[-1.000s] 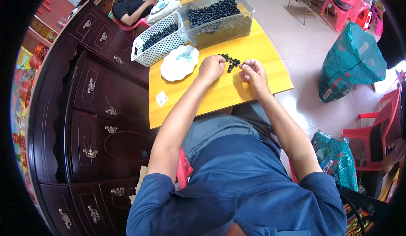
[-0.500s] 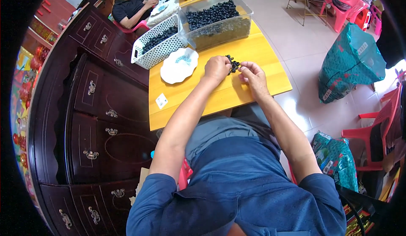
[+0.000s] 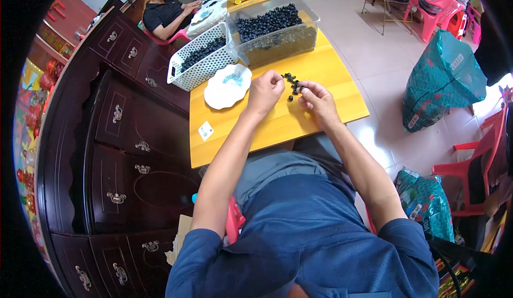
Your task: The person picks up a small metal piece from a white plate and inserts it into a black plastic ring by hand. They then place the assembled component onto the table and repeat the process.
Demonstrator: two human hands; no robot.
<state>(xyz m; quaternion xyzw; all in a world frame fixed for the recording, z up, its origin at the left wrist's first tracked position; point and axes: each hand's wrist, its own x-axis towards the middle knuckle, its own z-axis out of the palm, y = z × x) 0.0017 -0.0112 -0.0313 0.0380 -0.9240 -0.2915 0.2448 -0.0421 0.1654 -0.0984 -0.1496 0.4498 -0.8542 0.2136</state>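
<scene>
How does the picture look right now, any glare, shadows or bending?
Head view: bright glare on the tiled floor right of the table; head view: soft shadow on the tabletop by the right hand; head view: the dark cabinet bows outward; head view: small black pieces lack fine detail.

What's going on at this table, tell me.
A seated person's hands are at a small scatter of black pieces on a yellow table. The right hand has its fingertips at the scatter; the left hand is at its left, fingers drawn together, its grip too small to make out. Beyond, a clear bin and white basket hold many more. A white plate lies left.
</scene>
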